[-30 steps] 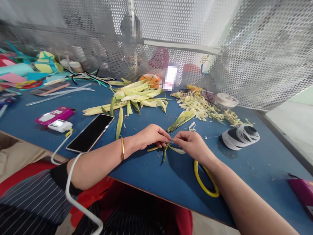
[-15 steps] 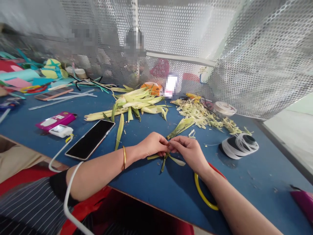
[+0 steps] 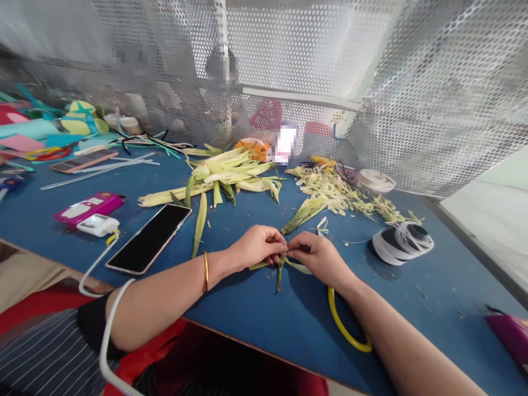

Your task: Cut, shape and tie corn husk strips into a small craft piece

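Note:
My left hand is closed in a pinch over a small bundle of corn husk strips. Narrow green ends stick out below the fingers, to the left, right and front. Opposite it, my right hand pinches thumb against fingertips, almost touching the left fingertips. Whatever lies between the right fingertips is too small to make out. Just beyond both hands lies a folded corn husk piece. A spool of white thread rests on its side to the right.
Large corn husks and a pile of husk scraps lie farther back on the blue table. A phone and a magenta device are on the left. Yellow-handled scissors lie partly under my right forearm.
The right fingertips have drawn slightly apart from the left ones, toward the right. The left hand keeps its pinch on the husk strips. The whole view has shifted a little.

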The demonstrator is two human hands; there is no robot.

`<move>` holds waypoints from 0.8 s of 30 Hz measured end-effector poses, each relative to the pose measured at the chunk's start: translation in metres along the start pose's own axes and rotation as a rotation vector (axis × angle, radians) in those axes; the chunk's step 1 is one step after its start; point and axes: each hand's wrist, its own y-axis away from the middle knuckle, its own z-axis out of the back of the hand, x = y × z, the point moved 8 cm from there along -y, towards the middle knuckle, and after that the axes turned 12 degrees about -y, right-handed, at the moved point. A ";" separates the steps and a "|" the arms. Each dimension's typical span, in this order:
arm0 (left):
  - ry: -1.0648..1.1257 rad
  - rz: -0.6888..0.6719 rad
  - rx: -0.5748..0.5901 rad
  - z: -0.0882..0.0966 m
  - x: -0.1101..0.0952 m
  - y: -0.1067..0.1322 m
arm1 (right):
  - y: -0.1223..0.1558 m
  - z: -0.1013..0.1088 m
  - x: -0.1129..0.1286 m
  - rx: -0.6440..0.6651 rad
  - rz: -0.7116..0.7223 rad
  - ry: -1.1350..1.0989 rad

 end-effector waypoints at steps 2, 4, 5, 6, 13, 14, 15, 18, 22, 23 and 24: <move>0.002 -0.001 0.001 -0.001 0.000 0.000 | 0.000 -0.002 0.000 -0.003 0.001 0.009; 0.008 0.004 -0.006 -0.001 0.000 -0.001 | 0.000 -0.001 -0.001 -0.009 -0.019 0.009; 0.009 0.011 -0.013 0.000 0.000 -0.001 | 0.000 0.000 -0.001 -0.013 -0.033 0.008; 0.008 0.021 -0.022 0.000 0.001 -0.001 | 0.000 0.002 -0.001 -0.018 -0.044 0.007; 0.014 0.060 -0.045 0.005 0.000 -0.001 | 0.005 -0.002 0.015 0.044 0.053 0.059; 0.021 0.059 -0.040 0.005 0.000 -0.001 | 0.006 -0.004 0.017 0.060 0.074 0.060; 0.028 0.060 -0.037 0.006 0.001 -0.002 | 0.007 -0.005 0.018 0.074 0.089 0.059; 0.042 0.053 -0.029 0.007 0.001 -0.002 | 0.006 -0.004 0.018 0.074 0.076 0.035; 0.023 0.023 -0.036 0.009 -0.002 -0.001 | 0.002 0.003 0.008 -0.055 0.016 -0.142; 0.002 0.016 -0.040 0.009 -0.002 0.000 | 0.001 0.001 0.007 -0.057 0.023 -0.196; -0.025 0.010 -0.044 0.010 -0.003 0.000 | 0.000 -0.002 0.006 -0.042 0.036 -0.241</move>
